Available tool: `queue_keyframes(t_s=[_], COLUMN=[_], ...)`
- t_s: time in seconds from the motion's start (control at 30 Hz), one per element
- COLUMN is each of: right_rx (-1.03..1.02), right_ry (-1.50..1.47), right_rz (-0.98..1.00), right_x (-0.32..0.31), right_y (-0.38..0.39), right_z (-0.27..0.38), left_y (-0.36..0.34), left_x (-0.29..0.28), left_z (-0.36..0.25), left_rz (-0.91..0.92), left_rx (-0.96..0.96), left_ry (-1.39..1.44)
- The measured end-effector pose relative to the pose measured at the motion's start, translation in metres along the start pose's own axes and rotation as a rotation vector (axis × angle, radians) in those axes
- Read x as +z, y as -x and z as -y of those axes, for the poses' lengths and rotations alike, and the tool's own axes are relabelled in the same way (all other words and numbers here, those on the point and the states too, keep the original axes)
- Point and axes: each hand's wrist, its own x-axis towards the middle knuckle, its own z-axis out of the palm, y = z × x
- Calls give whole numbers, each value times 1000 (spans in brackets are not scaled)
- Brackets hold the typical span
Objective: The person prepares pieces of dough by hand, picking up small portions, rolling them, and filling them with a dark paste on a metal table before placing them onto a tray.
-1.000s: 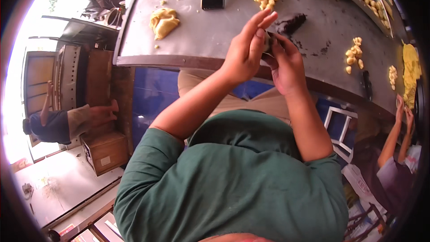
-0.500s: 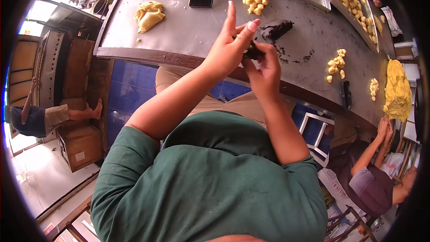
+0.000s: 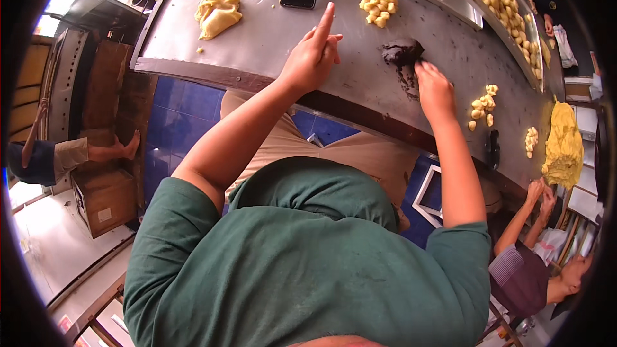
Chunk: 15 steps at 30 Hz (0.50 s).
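dark lump (image 3: 402, 50) looks rough, smeary, r hand (image 3: 437, 94) at edge, l hand (image 3: 311, 62) apart, grips unclear.

Dark lump (image 3: 401, 50), irregular, on table (image 3: 263, 37)

A blue tiled floor (image 3: 177, 106) lies near a brown box (image 3: 103, 200).

Food workshop | metal worktable (image 3: 273, 42) stood at 12 o'clock | dark doughy lump (image 3: 405, 50) at 1 | dough-ball tray (image 3: 495, 33) at 2
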Motion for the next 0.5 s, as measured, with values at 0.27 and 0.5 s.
queue_keyframes(t_s=[0.27,0.5], right_rx=[249,269], right_ry=[-185,-87], right_rz=[-238,176], right_x=[2,-27], right_y=[-47,-33], right_z=[10,45], left_y=[-4,5], left_x=[-2,-8], left_z=[0,13], left_rz=[69,55], left_rx=[39,-38], left_ry=[-6,-44])
